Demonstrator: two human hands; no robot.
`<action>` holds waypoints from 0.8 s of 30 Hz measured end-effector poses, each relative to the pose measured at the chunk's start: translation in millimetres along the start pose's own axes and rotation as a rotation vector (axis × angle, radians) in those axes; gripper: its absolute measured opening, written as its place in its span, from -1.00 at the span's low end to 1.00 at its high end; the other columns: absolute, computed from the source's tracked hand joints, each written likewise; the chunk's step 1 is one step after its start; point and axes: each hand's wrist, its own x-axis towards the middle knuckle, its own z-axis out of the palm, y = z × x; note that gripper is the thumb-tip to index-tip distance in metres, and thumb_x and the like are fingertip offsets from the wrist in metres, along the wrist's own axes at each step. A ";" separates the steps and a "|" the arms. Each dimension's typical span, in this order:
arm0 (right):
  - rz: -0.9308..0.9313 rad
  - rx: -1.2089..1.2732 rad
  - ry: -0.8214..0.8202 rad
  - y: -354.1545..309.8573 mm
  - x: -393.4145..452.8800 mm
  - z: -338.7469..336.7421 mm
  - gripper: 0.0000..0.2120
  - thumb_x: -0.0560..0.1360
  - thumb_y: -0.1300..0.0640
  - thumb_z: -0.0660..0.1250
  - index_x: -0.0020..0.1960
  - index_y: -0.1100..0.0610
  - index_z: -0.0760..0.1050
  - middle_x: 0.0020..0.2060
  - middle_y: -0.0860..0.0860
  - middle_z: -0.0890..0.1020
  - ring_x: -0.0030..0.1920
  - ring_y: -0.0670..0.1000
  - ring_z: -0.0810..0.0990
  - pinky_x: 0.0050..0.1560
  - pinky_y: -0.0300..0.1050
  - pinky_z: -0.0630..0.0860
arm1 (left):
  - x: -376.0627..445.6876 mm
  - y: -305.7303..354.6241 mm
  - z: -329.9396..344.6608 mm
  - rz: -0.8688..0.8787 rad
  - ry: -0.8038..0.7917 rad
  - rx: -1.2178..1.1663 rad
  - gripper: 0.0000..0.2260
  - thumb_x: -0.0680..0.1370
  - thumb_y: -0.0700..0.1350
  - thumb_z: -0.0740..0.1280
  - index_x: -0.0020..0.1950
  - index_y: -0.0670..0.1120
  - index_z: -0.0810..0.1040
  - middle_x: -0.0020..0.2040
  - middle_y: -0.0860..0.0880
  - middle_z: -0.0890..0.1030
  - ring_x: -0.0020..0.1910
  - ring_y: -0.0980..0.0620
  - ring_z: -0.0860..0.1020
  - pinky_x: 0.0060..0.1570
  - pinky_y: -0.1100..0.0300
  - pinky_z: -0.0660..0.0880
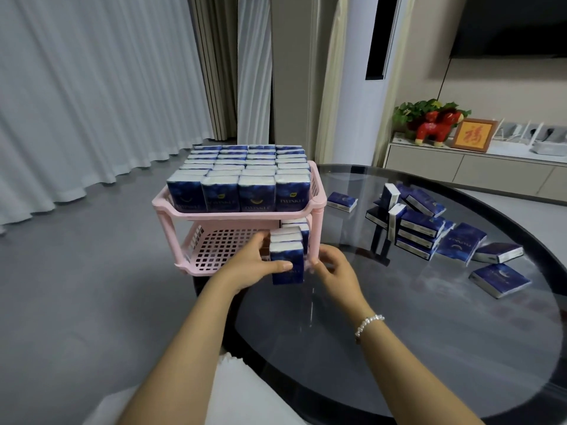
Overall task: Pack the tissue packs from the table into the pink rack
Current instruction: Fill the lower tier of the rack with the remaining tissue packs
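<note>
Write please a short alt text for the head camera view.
The left hand and right hand hold upright tissue packs at the lower shelf of a pink rack; its top shelf is full. More packs lie on the glass table.

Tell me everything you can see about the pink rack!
The pink rack looks like plastic and stands upright at the left edge of the round glass table. It has two tiers joined by corner posts. The upper tier is packed full with upright blue tissue packs in neat rows. The lower tier has a grid of holes in its floor and is mostly bare, with a few packs at its right end. The left hand and right hand hold a small bundle of packs there.
</note>
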 end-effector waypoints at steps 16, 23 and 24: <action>-0.058 -0.026 0.085 13.0 5.9 8.0 -0.83 0.52 0.18 0.32 0.08 -0.01 0.56 0.01 -0.22 0.53 0.03 -0.11 0.57 0.02 -0.38 0.46 | 52.0 -17.5 2.4 0.069 0.066 0.201 -0.41 0.44 -0.07 0.47 0.38 -0.01 0.28 0.28 0.02 0.48 0.26 0.00 0.47 0.33 0.04 0.37; -0.037 -0.016 0.107 15.4 6.0 9.8 -0.83 0.51 0.18 0.32 0.06 -0.02 0.55 0.02 -0.15 0.55 -0.01 -0.04 0.60 0.02 -0.30 0.49 | 47.1 -15.5 15.3 0.152 0.052 0.368 -0.30 0.48 -0.09 0.43 0.50 0.06 0.12 0.41 -0.04 0.31 0.38 -0.04 0.34 0.36 0.08 0.31; -0.036 -0.013 0.112 15.5 5.5 10.4 -0.83 0.52 0.18 0.32 0.06 -0.04 0.54 0.02 -0.13 0.57 -0.02 -0.04 0.61 0.02 -0.29 0.49 | 45.6 -15.0 16.0 0.160 0.027 0.415 -0.28 0.50 -0.09 0.41 0.52 0.13 0.07 0.46 -0.05 0.22 0.43 -0.05 0.26 0.41 0.05 0.26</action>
